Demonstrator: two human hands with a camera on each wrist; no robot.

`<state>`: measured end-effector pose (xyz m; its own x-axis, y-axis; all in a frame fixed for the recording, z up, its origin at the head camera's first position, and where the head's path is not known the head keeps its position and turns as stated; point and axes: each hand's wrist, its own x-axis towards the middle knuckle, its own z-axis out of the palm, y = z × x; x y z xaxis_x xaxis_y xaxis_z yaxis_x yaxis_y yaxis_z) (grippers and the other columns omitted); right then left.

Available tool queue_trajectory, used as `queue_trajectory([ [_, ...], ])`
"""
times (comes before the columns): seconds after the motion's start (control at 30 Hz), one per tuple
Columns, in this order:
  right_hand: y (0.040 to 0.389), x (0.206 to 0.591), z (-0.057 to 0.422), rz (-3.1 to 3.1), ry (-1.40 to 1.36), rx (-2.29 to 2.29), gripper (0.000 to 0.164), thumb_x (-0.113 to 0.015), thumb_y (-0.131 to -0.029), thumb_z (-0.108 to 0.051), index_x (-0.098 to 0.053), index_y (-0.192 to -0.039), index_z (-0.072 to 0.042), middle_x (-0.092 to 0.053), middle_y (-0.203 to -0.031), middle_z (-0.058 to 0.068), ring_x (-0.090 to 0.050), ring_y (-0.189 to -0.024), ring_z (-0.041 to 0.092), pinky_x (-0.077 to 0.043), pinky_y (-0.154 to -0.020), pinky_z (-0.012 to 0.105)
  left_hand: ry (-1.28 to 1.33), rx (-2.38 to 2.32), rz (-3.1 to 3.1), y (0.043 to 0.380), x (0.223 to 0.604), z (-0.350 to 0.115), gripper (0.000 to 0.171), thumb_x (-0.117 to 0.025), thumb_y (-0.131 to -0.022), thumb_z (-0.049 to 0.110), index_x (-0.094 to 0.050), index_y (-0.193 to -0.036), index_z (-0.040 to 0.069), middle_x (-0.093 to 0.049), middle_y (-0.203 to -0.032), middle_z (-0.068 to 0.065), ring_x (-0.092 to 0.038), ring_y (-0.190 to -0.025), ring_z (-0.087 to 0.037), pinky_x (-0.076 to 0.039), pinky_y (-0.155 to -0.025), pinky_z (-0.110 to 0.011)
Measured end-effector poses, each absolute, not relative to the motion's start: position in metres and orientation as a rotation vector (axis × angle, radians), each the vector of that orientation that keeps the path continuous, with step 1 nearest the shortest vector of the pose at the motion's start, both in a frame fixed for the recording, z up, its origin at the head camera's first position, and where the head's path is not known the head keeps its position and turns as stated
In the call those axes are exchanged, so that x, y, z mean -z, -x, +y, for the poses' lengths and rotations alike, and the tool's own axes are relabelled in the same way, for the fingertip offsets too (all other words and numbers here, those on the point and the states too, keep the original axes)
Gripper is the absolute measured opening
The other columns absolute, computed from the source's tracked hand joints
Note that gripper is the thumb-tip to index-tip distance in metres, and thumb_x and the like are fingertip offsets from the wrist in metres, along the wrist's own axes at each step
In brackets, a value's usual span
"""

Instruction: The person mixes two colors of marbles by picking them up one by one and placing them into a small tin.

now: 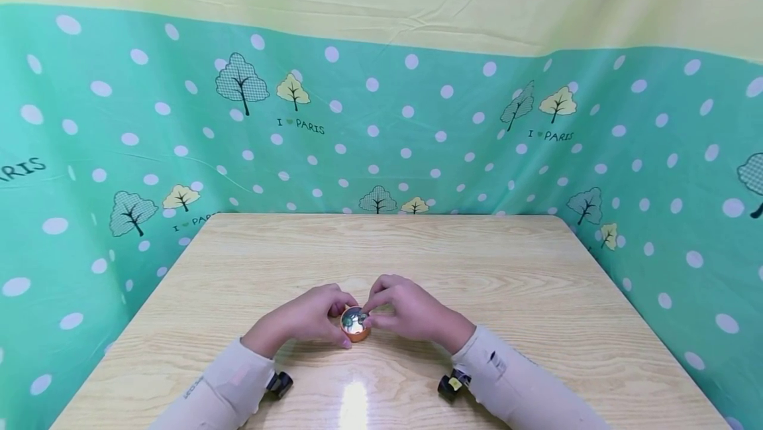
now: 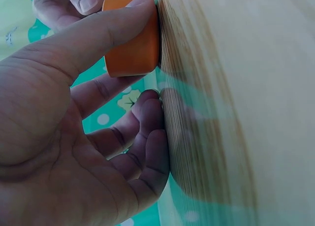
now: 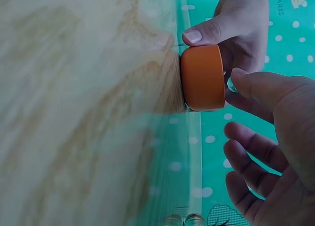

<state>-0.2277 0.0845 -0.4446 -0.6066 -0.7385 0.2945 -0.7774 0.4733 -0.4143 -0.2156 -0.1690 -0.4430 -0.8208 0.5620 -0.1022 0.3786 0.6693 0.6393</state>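
Note:
A small round orange container (image 1: 357, 337) with a shiny, mirror-like inside stands on the table. My left hand (image 1: 312, 314) grips it from the left, thumb on the near side and fingers round the far side; the left wrist view shows the thumb across its orange wall (image 2: 132, 53). From the right, my right hand (image 1: 408, 311) reaches over the rim. Its thumb and forefinger pinch a small clear greenish bead (image 3: 232, 85) just at the container's opening, while the other fingers stay loosely bent. How much lies inside is too small to tell.
The light wood-grain table (image 1: 381, 251) has a glossy top with a bright reflection near its front edge. A green and yellow dotted curtain (image 1: 381, 105) hangs behind and at both sides. Black wrist cameras (image 1: 279, 385) sit under both sleeves, close to the tabletop.

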Motion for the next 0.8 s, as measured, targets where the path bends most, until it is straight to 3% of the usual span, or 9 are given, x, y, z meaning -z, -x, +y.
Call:
queue_trajectory([
  [0.8, 0.2279, 0.4468, 0.0825, -2.645, -1.383, -0.781, 0.016, -0.08, -0.091, -0.034, -0.082, -0.105, -0.027, -0.062, -0.105, -0.012, -0.055, -0.095, 0.003, -0.049, -0.085, 0.023, -0.769, -0.89, 2.595, 0.2176, 0.4436, -0.1699, 0.052, -0.096, -0.072, 0.034, -0.073, -0.118, 0.026, -0.059, -0.1, 0.001, -0.052, -0.091, -0.02, -0.044, -0.077, -0.035],
])
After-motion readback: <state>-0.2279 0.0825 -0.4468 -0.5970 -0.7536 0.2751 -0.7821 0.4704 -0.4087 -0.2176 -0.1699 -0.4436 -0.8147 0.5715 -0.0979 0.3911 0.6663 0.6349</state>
